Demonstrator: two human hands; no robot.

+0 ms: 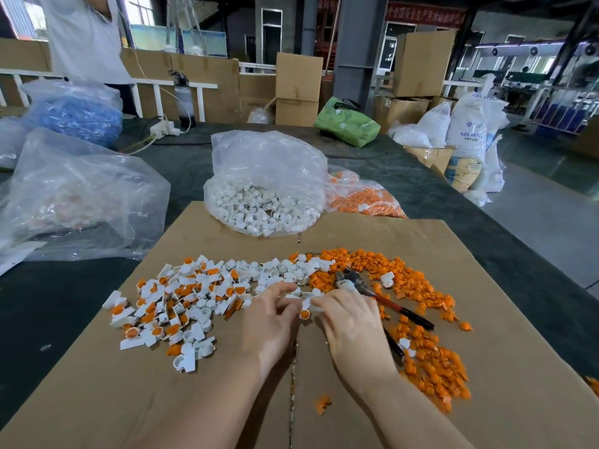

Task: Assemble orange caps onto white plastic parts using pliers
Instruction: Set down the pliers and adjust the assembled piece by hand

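Head view, centre frame: left hand (270,314) and right hand (348,315) together pinch a small white plastic part (308,303) with orange cap (304,315). We judge it light, rigid, slippery; grip the white body's flat sides. Red-handled pliers (372,291) lie ungripped.

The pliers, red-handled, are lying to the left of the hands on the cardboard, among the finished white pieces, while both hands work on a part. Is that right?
Not quite. The head view shows the pliers on the right, among the loose orange caps, beside the right hand. The rest holds: they lie on the cardboard, and both hands, left hand included, hold a white part.
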